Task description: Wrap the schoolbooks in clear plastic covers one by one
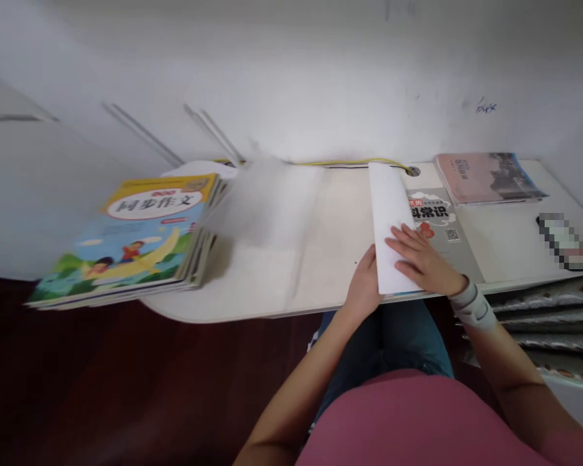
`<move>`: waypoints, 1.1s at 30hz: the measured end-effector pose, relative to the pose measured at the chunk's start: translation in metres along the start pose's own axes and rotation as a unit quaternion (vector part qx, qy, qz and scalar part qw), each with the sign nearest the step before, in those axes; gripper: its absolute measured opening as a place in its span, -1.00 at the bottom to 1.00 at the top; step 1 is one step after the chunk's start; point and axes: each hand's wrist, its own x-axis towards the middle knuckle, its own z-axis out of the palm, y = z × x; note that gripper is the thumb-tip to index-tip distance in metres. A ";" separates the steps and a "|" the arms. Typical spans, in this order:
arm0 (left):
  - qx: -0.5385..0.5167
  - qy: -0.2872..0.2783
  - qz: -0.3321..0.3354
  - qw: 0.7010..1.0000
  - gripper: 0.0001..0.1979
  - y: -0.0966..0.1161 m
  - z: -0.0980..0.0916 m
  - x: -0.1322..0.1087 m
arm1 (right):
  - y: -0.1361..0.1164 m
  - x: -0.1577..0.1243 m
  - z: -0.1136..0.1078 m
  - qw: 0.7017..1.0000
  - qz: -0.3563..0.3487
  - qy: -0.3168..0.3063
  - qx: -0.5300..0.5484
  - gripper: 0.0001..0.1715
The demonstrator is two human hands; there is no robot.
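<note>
A white sheet of paper [391, 213], apparently folded into a tall strip, lies over the left part of a grey-covered book [459, 255] at the table's front edge. My left hand [364, 285] grips the lower left edge of this paper, some of its fingers hidden beside or under it. On top of the paper rests my right hand [425, 262], fingers spread and flat, with the wrist over the book. Left of my hands, a blurred see-through plastic sheet [267, 200] stands or lies against a stack of books.
The stack of books [146, 239], its top cover yellow and blue, overhangs the table's left end. A pinkish book [488, 178] lies at the back right, near a pixelated phone-like object [566, 243]. A yellow cable [340, 162] runs along the wall. Patterned cushions [554, 317] are at right.
</note>
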 end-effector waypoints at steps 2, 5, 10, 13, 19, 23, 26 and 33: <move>0.024 0.038 -0.026 0.999 -0.50 -0.016 -0.015 -0.007 | -0.010 0.014 0.014 0.997 0.006 -0.008 -0.080 -0.43; 0.119 0.053 -0.106 0.986 -0.53 -0.043 -0.036 -0.020 | -0.018 0.023 0.028 0.988 0.006 -0.018 -0.156 -0.45; 0.145 0.008 -0.170 0.975 -0.43 -0.065 -0.044 -0.031 | -0.027 0.027 0.040 0.977 0.010 -0.015 -0.211 -0.51; 0.137 0.034 -0.196 0.970 -0.41 -0.063 -0.041 -0.031 | -0.035 0.032 0.047 0.973 0.012 -0.018 -0.231 -0.53; 0.137 0.044 -0.200 0.969 -0.37 -0.055 -0.043 -0.032 | -0.045 0.045 0.066 0.971 0.007 -0.033 -0.236 -0.52; 0.166 0.022 -0.184 0.969 -0.26 -0.052 -0.041 -0.033 | -0.054 0.046 0.074 0.974 0.013 -0.033 -0.224 -0.51; 0.183 0.008 -0.173 0.968 -0.23 -0.051 -0.040 -0.035 | -0.059 0.047 0.065 0.976 -0.002 -0.064 -0.208 -0.50; 0.192 0.008 -0.180 0.965 -0.24 -0.051 -0.039 -0.035 | -0.001 0.128 0.010 0.981 0.037 -0.029 -0.190 -0.30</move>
